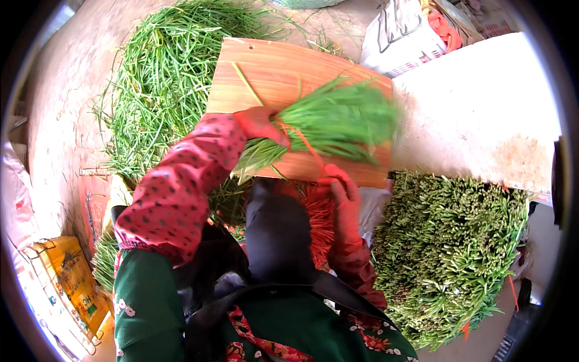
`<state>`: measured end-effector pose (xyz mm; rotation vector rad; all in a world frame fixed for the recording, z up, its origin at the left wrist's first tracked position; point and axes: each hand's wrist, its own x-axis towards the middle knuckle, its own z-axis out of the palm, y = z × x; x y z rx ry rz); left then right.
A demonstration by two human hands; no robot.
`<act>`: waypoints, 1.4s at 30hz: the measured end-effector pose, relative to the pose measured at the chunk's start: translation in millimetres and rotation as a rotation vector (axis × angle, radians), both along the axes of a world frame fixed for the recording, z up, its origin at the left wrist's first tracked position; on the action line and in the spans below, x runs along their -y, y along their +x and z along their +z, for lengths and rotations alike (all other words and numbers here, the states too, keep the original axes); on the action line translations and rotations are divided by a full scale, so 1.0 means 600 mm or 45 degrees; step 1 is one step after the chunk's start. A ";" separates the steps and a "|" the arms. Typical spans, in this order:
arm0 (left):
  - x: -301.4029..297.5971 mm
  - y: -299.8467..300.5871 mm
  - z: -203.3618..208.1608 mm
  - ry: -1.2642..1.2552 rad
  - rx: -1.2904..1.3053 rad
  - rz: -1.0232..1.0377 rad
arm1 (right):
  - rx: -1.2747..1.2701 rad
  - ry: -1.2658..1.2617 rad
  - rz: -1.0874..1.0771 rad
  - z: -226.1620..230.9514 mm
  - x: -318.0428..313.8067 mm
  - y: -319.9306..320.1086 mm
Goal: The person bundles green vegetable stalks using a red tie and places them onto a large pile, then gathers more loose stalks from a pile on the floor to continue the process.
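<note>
A bunch of chives (347, 117) lies across a wood-grain board (271, 66), its leafy right end blurred by motion. My left hand (263, 123), in a red glove, is closed on the bunch near its left end, pressing it to the board. An orange-red tie (309, 145) passes round the chives beside those fingers and runs down to the right. At the board's near edge, the gloved fingers of my right hand (344, 192) pinch the end of that tie. A few loose stems lie on the board.
Loose chives (169, 78) are heaped at the far left. Stacked bunches (449, 247) stand at the right, cut ends showing. Red strands (321, 223) hang by my lap. A white slab (476, 108) adjoins the board; a white bag (395, 39) stands behind, a yellow container (69, 283) lower left.
</note>
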<state>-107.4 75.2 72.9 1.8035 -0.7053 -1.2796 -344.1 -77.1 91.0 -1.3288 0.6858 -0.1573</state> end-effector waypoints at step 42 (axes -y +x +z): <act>-0.313 -0.294 0.029 -1.569 -1.188 1.370 | 0.263 -1.992 1.375 0.193 -0.369 0.045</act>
